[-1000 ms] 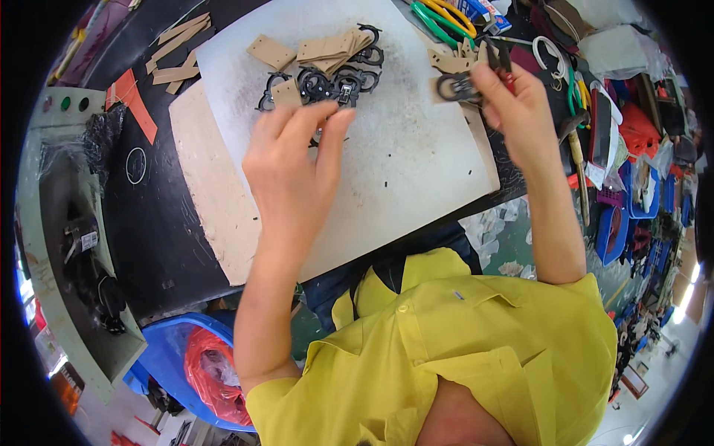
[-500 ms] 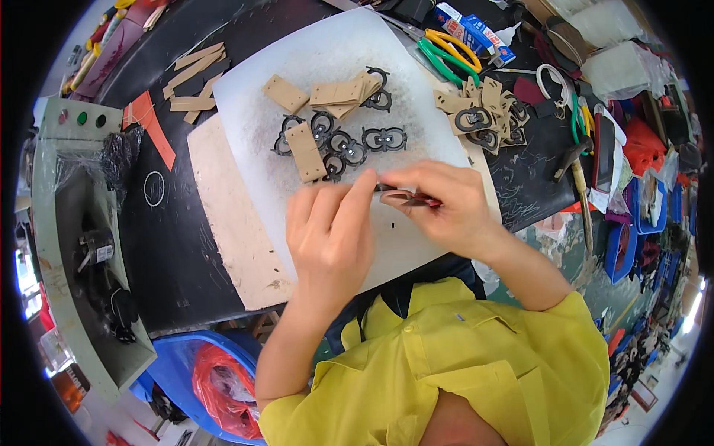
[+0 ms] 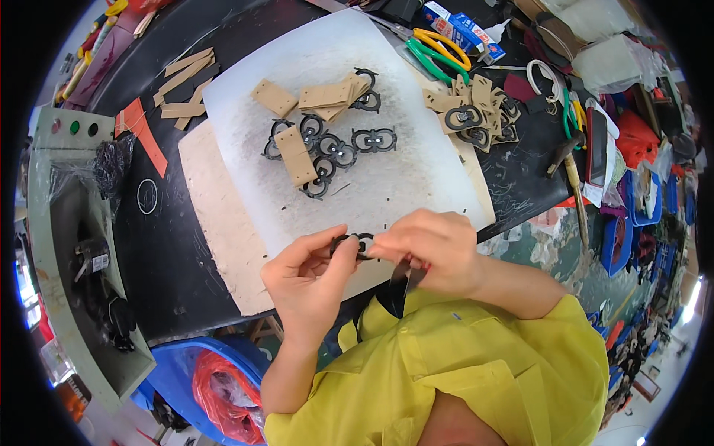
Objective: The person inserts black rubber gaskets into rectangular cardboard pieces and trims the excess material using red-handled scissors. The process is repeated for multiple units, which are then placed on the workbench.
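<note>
The left hand [image 3: 309,279] pinches a black, double-ringed buckle-like piece [image 3: 363,247] between thumb and fingers, just above the near edge of a white sheet [image 3: 416,178]. The right hand's [image 3: 439,249] fingertips meet the piece's right end; the same hand grips a dark-bladed cutting tool [image 3: 400,286] with red at the handle, blades pointing down. Beyond the hands, similar loose black pieces [image 3: 342,154] lie on the sheet among flat tan strips with small holes [image 3: 326,97], seemingly not yet joined. Farther right, a heap of tan strips fitted with black pieces [image 3: 483,100] appears finished. So work looks partly done, with several pieces left. Around the sheet spreads a scratched black desk [image 3: 160,245].
</note>
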Motion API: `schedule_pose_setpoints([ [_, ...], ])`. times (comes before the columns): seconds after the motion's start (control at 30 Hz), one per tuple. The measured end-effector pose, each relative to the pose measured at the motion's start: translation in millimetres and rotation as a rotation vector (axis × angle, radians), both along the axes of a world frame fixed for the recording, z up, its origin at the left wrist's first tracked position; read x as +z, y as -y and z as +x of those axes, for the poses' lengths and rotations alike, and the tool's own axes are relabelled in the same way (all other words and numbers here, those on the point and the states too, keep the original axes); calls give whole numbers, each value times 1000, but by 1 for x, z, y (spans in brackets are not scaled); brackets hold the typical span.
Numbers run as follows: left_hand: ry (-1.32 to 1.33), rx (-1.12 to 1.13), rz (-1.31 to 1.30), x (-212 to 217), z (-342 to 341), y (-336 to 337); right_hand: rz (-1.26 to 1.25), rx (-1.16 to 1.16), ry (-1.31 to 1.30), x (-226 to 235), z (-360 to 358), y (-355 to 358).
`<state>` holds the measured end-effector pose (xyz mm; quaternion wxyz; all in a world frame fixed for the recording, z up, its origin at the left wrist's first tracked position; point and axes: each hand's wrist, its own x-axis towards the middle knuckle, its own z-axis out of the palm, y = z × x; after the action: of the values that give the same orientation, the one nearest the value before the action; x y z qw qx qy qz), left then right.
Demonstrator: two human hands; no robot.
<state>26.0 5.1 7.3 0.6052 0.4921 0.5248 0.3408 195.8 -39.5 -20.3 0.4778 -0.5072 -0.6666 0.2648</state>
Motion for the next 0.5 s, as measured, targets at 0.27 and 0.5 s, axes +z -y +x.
schedule_pose_setpoints([
  [0.27, -105, -2, -44, 3, -2, 4, 161, 139, 176, 4, 10, 4],
  [0.5, 146, -115, -168, -2, 3, 7, 181, 157, 243, 13, 19, -6],
])
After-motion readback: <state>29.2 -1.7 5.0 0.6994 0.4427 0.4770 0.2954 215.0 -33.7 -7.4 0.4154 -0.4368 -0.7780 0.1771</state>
